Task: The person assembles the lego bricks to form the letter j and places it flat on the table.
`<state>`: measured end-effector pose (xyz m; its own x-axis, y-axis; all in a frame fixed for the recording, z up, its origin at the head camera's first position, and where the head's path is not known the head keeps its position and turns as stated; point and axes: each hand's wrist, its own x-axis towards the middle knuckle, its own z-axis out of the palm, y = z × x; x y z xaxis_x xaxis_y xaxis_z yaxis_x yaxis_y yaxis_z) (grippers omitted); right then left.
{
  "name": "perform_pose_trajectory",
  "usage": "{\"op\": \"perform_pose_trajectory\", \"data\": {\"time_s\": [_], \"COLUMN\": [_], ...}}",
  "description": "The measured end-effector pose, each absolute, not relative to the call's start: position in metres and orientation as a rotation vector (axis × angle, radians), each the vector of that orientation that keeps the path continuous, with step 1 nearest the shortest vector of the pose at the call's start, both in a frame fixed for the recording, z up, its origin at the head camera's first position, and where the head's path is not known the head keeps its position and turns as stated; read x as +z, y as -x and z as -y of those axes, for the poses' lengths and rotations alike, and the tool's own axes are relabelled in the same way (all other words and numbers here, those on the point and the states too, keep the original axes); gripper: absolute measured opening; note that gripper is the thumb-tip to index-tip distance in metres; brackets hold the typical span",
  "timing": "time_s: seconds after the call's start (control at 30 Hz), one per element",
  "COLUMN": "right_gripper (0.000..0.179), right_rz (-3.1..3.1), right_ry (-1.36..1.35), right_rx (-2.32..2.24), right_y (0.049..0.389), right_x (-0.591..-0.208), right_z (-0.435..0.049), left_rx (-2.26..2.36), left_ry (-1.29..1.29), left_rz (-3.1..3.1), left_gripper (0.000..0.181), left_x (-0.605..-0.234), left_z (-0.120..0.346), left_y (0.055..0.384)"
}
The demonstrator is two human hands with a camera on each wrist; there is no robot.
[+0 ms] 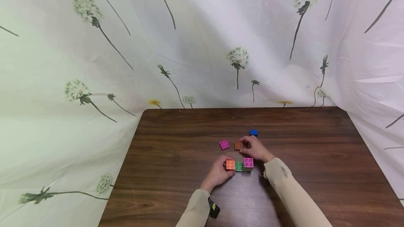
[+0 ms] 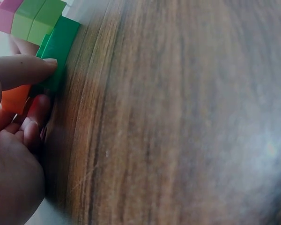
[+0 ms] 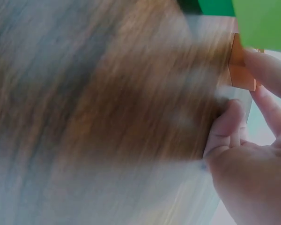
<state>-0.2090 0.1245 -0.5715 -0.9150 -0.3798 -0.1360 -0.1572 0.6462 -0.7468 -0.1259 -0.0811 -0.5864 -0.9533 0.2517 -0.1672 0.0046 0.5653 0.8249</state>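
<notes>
My left hand (image 1: 219, 172) grips the left end of a small toy-brick build, its thumb against the dark green base brick (image 2: 61, 49). An orange brick (image 1: 230, 165) sits on that end. At the other end a pink brick (image 1: 248, 162) tops light green bricks (image 2: 35, 21). Just beyond the build, my right hand (image 1: 255, 148) pinches a brown-orange brick (image 1: 238, 145) between thumb and fingers. In the right wrist view this brick (image 3: 243, 70) shows partly behind the fingers, low by the tabletop.
A loose pink brick (image 1: 224, 145) lies left of the brown-orange one. Behind the right hand is a blue brick (image 1: 253, 132). The dark wood table (image 1: 176, 192) backs onto a white flower-print curtain (image 1: 202, 45).
</notes>
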Motion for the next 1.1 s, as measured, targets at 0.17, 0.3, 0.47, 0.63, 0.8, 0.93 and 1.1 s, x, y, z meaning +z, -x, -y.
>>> {"op": "perform_pose_trajectory", "data": {"time_s": [0.17, 0.3, 0.47, 0.63, 0.8, 0.93, 1.1], "right_gripper": [0.036, 0.036, 0.036, 0.037, 0.039, 0.040, 0.040], "right_rz": [-2.581, -2.579, -2.591, -2.568, -2.513, -2.477, -2.459], "right_ry": [0.406, 0.393, 0.387, 0.351, 0.285, 0.275, 0.238], "right_rx": [-1.153, -1.156, -1.154, -1.177, -1.248, -1.312, -1.363], "right_y": [0.210, 0.210, 0.210, 0.209, 0.210, 0.209, 0.207], "right_x": [-0.571, -0.572, -0.571, -0.571, -0.574, -0.577, -0.578], "right_z": [-0.128, -0.128, -0.126, -0.128, -0.132, -0.136, -0.143], "left_rx": [1.339, 1.329, 1.315, 1.319, 1.328, 1.335, 1.335], "left_ry": [-0.206, -0.192, -0.189, -0.199, -0.181, -0.183, -0.177], "left_rz": [-2.538, -2.548, -2.566, -2.564, -2.543, -2.540, -2.544], "left_gripper": [0.038, 0.039, 0.039, 0.039, 0.038, 0.038, 0.039], "left_x": [-0.586, -0.585, -0.585, -0.584, -0.584, -0.584, -0.584], "left_z": [0.081, 0.080, 0.080, 0.080, 0.079, 0.079, 0.079], "left_y": [0.126, 0.125, 0.125, 0.125, 0.125, 0.124, 0.124]}}
